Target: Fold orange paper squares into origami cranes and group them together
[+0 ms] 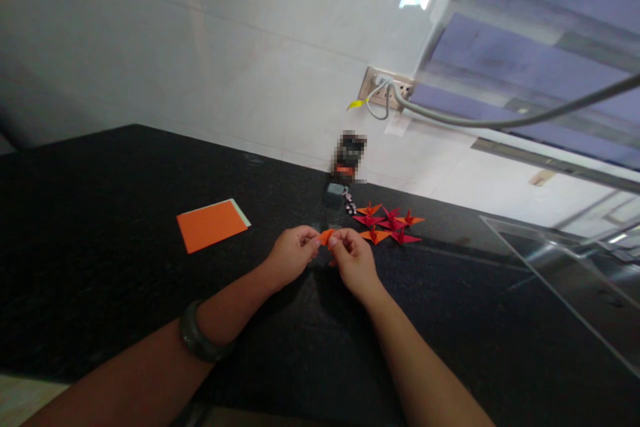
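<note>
Between my two hands is a small folded piece of orange origami paper (326, 236), held just above the dark countertop. My left hand (294, 253) pinches its left side between thumb and fingers. On the other side, my right hand (354, 260) grips it the same way, thumb in front. The fingers cover much of the paper, so its exact folded shape is hidden. Several finished paper cranes (393, 221), red and orange, sit in a cluster just beyond my right hand. To the left lies a stack of square paper (213, 227), orange on top with a pale green edge showing.
A phone (349, 157), its picture blurred out, leans on the wall with a beaded strap (349, 203) beside it. A steel sink (575, 273) is set into the countertop (125, 293) at right. A cable (460, 122) runs from the wall socket (385, 88).
</note>
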The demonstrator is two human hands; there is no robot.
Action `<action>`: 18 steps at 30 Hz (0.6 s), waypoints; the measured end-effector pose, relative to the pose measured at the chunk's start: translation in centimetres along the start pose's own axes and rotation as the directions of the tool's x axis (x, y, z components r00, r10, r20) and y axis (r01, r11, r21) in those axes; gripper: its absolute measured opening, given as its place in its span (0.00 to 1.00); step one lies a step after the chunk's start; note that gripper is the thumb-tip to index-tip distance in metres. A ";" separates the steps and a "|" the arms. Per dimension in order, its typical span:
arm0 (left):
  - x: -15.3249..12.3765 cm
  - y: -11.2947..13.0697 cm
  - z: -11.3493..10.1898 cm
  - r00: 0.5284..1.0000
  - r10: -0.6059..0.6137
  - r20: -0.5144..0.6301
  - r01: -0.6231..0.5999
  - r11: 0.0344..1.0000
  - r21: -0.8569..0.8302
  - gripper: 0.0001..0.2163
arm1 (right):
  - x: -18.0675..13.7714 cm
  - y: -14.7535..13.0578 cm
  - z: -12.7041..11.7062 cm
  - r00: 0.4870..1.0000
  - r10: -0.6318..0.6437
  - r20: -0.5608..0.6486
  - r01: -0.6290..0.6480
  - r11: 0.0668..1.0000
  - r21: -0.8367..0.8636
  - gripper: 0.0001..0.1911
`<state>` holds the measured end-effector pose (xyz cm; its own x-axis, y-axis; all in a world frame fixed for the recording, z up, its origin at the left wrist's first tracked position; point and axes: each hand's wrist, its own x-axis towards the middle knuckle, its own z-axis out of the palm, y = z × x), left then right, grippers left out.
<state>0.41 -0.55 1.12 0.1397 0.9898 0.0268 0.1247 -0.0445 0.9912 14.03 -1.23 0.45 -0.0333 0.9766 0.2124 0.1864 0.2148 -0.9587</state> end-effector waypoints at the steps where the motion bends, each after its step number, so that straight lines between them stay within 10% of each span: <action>1: 0.0 -0.1 0.0 1.000 0.002 -0.007 -0.001 1.000 0.005 0.06 | 0.0 -0.1 0.0 1.000 0.013 0.003 -0.013 1.000 0.021 0.08; 18: -0.5 0.9 0.0 0.988 -0.127 0.090 0.139 0.981 -0.136 0.07 | 0.0 -0.3 -0.1 0.997 0.057 0.056 -0.063 0.992 0.112 0.08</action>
<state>0.44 -1.04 1.99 0.2102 0.9713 -0.1113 0.0084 0.1121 0.9937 14.10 -1.33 0.77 -0.0772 0.9862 0.1462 0.0768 0.1521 -0.9854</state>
